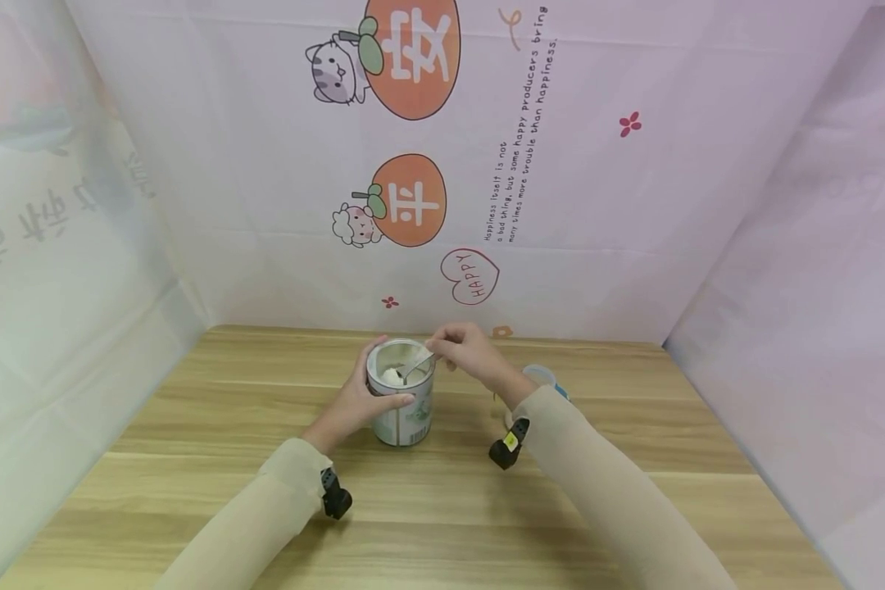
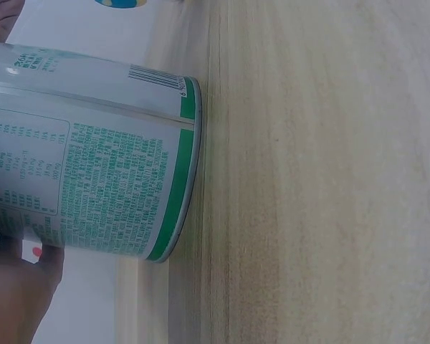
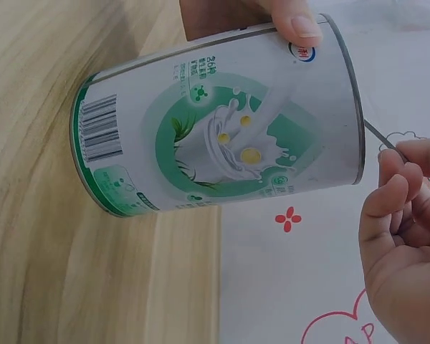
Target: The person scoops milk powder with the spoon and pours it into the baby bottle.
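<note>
A tin of milk powder [image 1: 406, 422], white and green with an open top, stands upright on the table. My left hand [image 1: 356, 403] grips its left side, the thumb across the front near the rim. Over the tin's opening, my right hand [image 1: 466, 351] pinches the handle of a metal spoon [image 1: 417, 365]. The spoon slants down into the tin, its bowl by the pale powder [image 1: 392, 376]. In the right wrist view the tin [image 3: 222, 136] shows a milk-splash picture, with the spoon handle [image 3: 381, 134] crossing its rim. Small green print covers the tin [image 2: 107, 172] in the left wrist view.
A clear container with a blue part [image 1: 541, 376] stands right of the tin, partly hidden behind my right forearm. The wood-grain table [image 1: 413, 524] meets a printed white cloth [image 1: 583, 246] at the back, and pale cloth hangs along both sides.
</note>
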Demonstrator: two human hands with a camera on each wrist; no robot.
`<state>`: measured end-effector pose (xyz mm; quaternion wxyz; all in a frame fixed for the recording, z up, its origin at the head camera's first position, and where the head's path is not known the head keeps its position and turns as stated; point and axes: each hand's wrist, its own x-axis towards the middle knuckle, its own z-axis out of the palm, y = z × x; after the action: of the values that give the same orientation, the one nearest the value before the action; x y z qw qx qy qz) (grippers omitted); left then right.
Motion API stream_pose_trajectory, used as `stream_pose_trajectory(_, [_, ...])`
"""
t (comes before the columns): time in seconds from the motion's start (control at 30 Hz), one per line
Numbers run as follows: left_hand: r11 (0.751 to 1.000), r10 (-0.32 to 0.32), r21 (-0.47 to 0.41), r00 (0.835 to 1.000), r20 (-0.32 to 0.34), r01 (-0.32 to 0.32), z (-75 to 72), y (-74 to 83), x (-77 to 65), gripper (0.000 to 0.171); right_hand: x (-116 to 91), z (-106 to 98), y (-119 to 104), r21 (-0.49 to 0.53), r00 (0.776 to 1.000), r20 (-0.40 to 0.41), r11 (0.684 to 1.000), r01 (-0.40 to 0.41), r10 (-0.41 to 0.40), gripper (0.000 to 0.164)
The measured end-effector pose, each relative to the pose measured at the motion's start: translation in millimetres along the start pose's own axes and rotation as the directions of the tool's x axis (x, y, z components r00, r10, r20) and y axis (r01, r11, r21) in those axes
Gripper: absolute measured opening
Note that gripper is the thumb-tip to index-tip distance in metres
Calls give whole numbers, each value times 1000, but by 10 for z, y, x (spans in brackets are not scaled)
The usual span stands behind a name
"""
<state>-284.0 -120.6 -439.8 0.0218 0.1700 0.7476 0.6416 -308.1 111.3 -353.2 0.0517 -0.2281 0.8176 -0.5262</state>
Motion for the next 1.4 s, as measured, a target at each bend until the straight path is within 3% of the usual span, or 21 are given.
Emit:
stream_pose_trajectory(0.33, [1000, -1, 24, 1000, -14, 2, 4, -25, 12, 110, -44, -2, 50, 159, 992, -72, 983, -94, 106, 19])
stream_pose_trajectory(0.8, [998, -4, 57, 1000, -24, 6, 11, 6, 1, 111, -92, 20, 135, 291, 981, -137, 952, -93, 138, 20])
stream_pose_trajectory(1.17, [998, -48, 50, 999, -25, 49, 19, 54, -28, 108, -130, 10, 164, 231, 977, -188, 971, -57, 102, 25])
stream_pose_trajectory(1.4, [998, -52, 43, 999, -11, 52, 26, 65, -27, 110, -141, 4, 163, 197, 983, -169, 980, -39, 73, 27])
